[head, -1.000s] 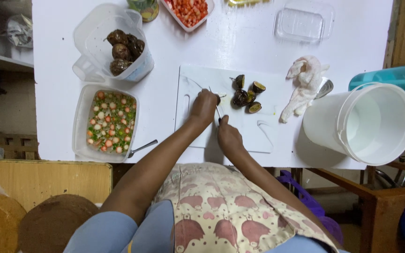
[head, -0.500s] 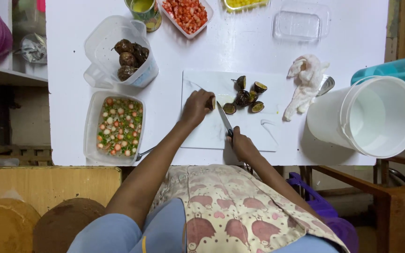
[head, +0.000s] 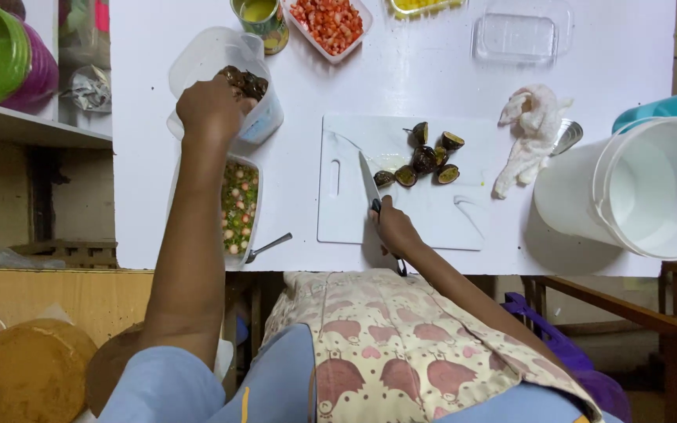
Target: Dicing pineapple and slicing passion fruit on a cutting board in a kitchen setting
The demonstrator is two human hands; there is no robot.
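My left hand (head: pixel 209 107) reaches into a clear plastic tub (head: pixel 264 125) holding dark round fruits (head: pixel 246 81); whether the fingers grip one I cannot tell. My right hand (head: pixel 395 229) grips a knife (head: pixel 368 181) by its handle, blade lying on the white cutting board (head: pixel 432 223). Several halved dark fruits (head: pixel 425 159) lie on the board's far side, right of the blade tip.
A tub of mixed chopped pieces (head: pixel 238 205) with a spoon (head: pixel 268 247) sits near the table's front edge. A white bucket (head: pixel 636 188), crumpled cloth (head: pixel 530 133), empty clear container (head: pixel 520 35), red chopped pieces (head: pixel 329 22) and a yellow cup (head: pixel 260 16) surround the board.
My left hand left the cutting board and moved left and away into the fruit tub. My right hand stayed on the knife at the board.
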